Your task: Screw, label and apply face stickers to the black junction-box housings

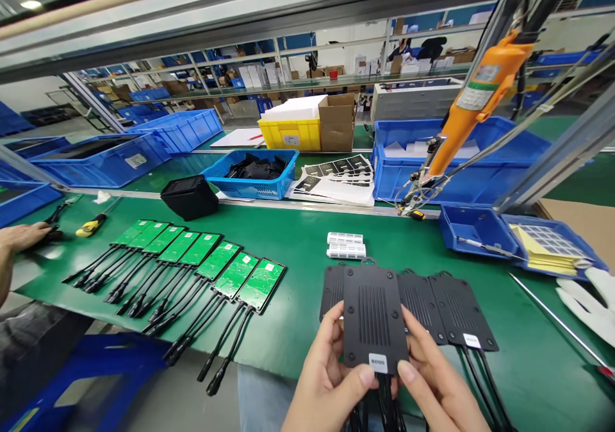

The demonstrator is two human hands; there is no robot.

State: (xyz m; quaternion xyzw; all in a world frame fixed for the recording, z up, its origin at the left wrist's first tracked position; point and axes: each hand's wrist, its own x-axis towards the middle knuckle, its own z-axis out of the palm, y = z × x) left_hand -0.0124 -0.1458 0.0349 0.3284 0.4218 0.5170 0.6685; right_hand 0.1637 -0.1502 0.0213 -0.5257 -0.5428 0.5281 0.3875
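Between my two hands is a black ribbed plastic case (373, 310), held by its sides. Its white label reads 8000, and black cables hang from its lower end. My left hand (331, 374) grips the left side, thumb at the label's edge. On the opposite side my right hand (430, 374) has its thumb by the lower right corner. Behind it, similar black cases (464, 310) lie on the green bench, partly hidden. Two rolls of white labels (346, 250) rest just beyond.
Left, a row of open cases with green circuit boards (199, 246) trails cables over the bench edge. Another person's hand (29, 234) is at far left near a yellow screwdriver (91, 225). An orange electric screwdriver (473, 92) hangs at right above small blue trays (475, 230).
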